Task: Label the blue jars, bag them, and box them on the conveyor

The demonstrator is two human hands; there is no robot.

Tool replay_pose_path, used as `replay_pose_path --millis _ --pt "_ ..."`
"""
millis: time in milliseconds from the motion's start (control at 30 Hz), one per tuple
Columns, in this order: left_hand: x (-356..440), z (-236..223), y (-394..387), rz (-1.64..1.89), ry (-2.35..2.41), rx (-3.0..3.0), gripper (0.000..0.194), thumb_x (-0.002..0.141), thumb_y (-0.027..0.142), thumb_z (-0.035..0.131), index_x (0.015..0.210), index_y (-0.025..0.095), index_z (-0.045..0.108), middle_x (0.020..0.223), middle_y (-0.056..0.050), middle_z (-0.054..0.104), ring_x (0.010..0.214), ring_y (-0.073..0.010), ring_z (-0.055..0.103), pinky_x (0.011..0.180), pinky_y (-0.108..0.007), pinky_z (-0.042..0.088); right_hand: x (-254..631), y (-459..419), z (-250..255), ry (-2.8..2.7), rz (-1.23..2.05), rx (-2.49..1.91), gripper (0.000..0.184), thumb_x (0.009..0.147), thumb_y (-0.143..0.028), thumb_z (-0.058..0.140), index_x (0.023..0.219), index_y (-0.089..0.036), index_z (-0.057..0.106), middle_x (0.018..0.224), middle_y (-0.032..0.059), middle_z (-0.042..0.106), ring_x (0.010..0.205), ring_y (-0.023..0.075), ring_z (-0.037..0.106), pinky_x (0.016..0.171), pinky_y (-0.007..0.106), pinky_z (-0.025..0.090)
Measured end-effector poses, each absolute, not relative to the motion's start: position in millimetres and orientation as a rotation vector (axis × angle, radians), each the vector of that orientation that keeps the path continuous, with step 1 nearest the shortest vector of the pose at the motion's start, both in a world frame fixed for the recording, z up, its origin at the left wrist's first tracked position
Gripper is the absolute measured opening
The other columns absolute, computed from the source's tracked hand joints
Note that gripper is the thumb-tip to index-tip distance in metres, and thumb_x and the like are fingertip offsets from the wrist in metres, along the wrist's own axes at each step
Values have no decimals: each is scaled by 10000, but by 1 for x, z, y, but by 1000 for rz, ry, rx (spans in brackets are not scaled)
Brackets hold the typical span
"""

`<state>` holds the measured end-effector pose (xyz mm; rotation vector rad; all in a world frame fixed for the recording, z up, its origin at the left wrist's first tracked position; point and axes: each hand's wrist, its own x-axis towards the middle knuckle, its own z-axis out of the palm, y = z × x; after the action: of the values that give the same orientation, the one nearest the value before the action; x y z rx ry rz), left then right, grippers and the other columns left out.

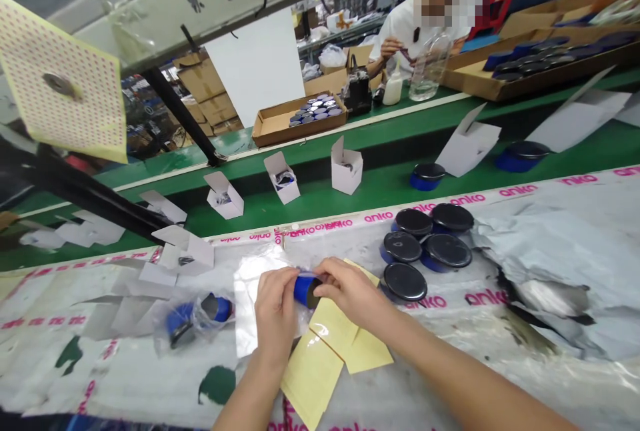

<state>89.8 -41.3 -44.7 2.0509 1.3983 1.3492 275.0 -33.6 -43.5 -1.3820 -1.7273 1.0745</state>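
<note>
Both hands meet at the middle of the bench over a small blue round item (305,287). My left hand (275,311) pinches its left side and my right hand (350,291) grips its right side. A clear plastic bag (247,291) lies under and left of the hands. Yellow paper sheets (325,344) lie beneath my wrists. Several blue items with dark lids (425,251) are clustered just right of my right hand. Left of the hands lies a bagged blue item (197,317).
A green conveyor belt (380,184) carries small open white boxes (346,167) and loose blue items (427,176). Cardboard trays (280,125) of parts sit beyond it. Another person (405,37) works across the line. A dotted yellow sheet (65,84) hangs at upper left.
</note>
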Motion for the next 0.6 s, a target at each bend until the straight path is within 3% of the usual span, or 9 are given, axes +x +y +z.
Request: replay_pose_path --millis 67,167,233,433,600 --pt "86 -48 -49 1349 1408 2087 207 977 161 570 1013 270 742 988 -42 774 955 -215 697 856 -357 560 274 -37 -40 -1747 1083 -1361 250 866 -128 653 1095 -225 669 1009 48 690 917 228 670 862 378 519" --pt "88 -52 -54 1334 1402 2103 233 993 158 536 1048 268 734 1044 -51 771 1000 -216 706 887 -365 567 270 -42 -37 -1865 1125 -1249 605 819 -167 739 1385 -266 550 1267 81 638 1125 261 658 985 405 518" --pt "91 -53 -53 1316 1397 2106 257 1002 158 510 1056 266 737 1054 -51 772 1010 -213 709 895 -362 569 266 -44 -38 -1936 1116 -1199 735 789 -141 759 1465 -255 494 1337 104 597 1234 286 620 1055 424 501" --pt "87 -44 -46 1318 1399 2102 236 976 131 562 1062 262 738 1054 -37 778 1007 -201 721 916 -338 565 266 -41 -40 -1765 1119 -1198 638 754 -109 769 1361 -248 631 1291 102 663 1219 285 642 1087 468 503" --pt "89 -30 -51 1393 1256 2146 214 970 102 583 1057 236 725 1051 -39 769 998 -171 729 889 -285 582 273 -32 -41 -1375 1289 -1111 472 704 -229 812 1171 -234 739 1176 74 741 1044 252 714 901 386 595"
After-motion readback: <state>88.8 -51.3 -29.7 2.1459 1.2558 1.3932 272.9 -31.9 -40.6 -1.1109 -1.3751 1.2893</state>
